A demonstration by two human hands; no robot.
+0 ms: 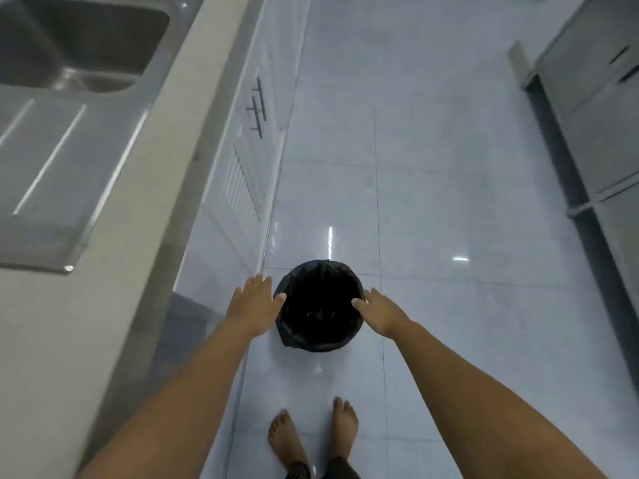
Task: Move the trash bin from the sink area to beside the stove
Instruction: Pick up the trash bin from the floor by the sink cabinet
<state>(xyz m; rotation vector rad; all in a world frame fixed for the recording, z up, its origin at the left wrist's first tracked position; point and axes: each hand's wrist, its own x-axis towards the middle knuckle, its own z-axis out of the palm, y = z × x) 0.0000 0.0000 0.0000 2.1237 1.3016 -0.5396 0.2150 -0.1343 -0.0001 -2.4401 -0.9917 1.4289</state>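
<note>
The left hand [255,302] is spread open, palm down, at the left side of the small round trash bin lined with a black plastic bag [320,305], its thumb reaching the rim; the right hand [378,311] is likewise open at the right side, thumb tip at the rim. Neither hand has closed on anything, and whether the palms already touch the bin wall cannot be told from above. The bin stands on the glossy pale tiled floor [432,167], just beside the white louvred cabinet doors [242,188] below the light stone surface [103,305] that carries the stainless steel sink [69,46]. The person's bare feet [314,433] are planted near it. No stove is in view. The likely trouble is the grip: the loose liner could slide over the bin under the palms, so a squeeze on the bag alone might lift the liner and leave the bin behind or tip it. The shiny floor also looks slick for bare feet while carrying.
</note>
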